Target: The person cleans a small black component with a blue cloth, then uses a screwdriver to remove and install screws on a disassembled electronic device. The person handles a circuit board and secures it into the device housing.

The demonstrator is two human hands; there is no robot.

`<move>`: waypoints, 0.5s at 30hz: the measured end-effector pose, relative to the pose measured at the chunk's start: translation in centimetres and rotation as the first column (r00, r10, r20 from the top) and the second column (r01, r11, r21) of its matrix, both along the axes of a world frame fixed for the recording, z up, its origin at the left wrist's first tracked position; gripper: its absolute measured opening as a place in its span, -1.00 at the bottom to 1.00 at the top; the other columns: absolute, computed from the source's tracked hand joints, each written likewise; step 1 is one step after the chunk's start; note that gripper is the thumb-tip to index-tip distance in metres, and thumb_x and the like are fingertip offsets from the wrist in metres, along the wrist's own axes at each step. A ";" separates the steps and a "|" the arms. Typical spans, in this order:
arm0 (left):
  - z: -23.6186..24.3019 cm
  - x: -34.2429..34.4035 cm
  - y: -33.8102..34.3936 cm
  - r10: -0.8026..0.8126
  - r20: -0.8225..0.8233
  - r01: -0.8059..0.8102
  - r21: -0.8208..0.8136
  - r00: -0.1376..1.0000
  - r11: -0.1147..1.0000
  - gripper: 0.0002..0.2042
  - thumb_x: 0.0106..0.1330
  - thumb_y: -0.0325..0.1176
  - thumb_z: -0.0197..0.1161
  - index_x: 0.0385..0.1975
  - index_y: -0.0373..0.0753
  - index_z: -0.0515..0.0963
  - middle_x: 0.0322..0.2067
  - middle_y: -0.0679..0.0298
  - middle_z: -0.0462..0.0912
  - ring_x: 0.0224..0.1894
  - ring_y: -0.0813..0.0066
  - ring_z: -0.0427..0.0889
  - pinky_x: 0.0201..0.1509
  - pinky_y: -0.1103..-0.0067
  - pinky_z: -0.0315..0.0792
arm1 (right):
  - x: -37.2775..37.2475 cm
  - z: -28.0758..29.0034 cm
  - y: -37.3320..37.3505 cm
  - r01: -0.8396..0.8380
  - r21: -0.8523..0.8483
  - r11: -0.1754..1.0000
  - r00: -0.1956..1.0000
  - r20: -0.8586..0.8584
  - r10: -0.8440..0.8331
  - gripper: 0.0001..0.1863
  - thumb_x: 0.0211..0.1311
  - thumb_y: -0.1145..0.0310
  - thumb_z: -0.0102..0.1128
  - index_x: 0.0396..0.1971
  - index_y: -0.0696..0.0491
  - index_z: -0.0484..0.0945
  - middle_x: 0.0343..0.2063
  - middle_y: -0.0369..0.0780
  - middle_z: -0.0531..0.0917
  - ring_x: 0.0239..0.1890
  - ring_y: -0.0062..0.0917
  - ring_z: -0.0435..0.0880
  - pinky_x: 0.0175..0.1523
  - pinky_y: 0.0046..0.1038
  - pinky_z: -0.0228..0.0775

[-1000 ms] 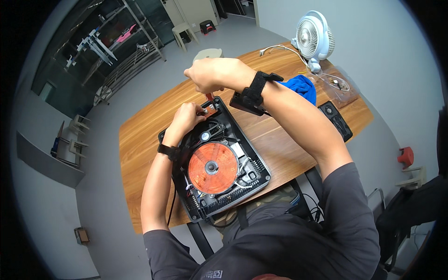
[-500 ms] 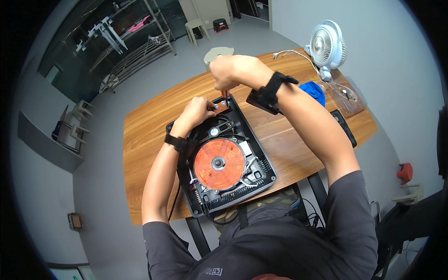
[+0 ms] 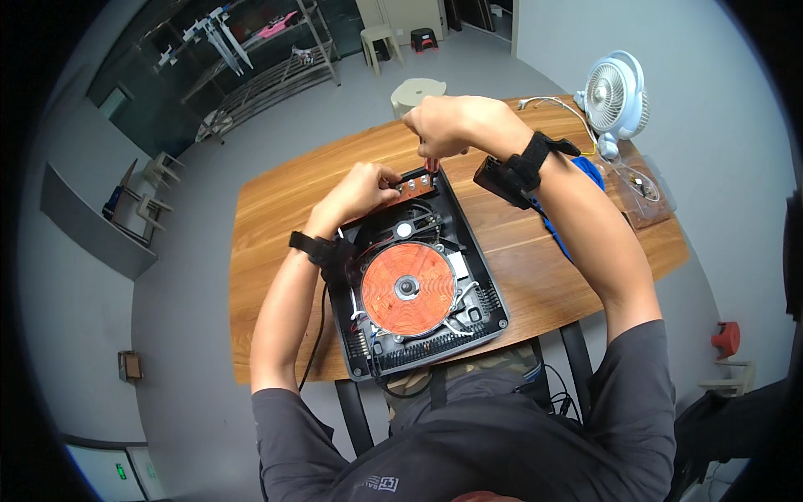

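Note:
An opened induction cooker (image 3: 492, 330) lies in front of me, its black housing holding a round copper coil (image 3: 389, 289). At its far end sits a narrow orange-brown circuit board (image 3: 416, 189) with several small parts on it. My left hand (image 3: 361, 192) is closed with curled fingers at the board's left end, thumb and fingertips against it. My right hand (image 3: 443, 125) is wrapped round a red-handled screwdriver (image 3: 432, 164), held upright over the board's right end. The tip meets the far right corner area; exact contact is too small to tell.
Beyond the right arm stand a pale blue fan (image 3: 613, 96), a blue cloth (image 3: 590, 170) and a clear plastic bag (image 3: 642, 188) on the wooden table (image 3: 276, 217). A black cable (image 3: 314, 339) runs off the cooker's left side. A stool (image 3: 418, 90) stands past the far edge.
The view has shifted, so the scene sits further right. My left fingers have slid left along the circuit board, showing more of it. The screwdriver stays upright at its right end.

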State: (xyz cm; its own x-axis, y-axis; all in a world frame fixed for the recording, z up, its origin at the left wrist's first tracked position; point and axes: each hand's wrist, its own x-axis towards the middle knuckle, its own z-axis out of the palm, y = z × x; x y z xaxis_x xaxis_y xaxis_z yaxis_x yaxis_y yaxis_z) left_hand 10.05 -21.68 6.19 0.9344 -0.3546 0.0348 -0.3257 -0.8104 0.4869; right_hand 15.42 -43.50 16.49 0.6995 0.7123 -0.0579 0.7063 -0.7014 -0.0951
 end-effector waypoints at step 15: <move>-1.5 -3.3 17.5 0.318 0.054 -0.320 0.274 0.947 0.907 -0.75 0.25 -0.44 0.43 -0.09 -0.32 0.75 -0.24 0.06 0.82 -0.15 0.25 0.80 0.00 0.42 0.63 | -1.5 1.5 1.6 0.028 -0.084 0.996 0.999 -0.041 -0.032 -0.63 0.29 0.26 0.26 -0.49 0.33 0.70 -0.56 -0.02 0.73 -0.56 -0.27 0.75 -0.46 -0.30 0.66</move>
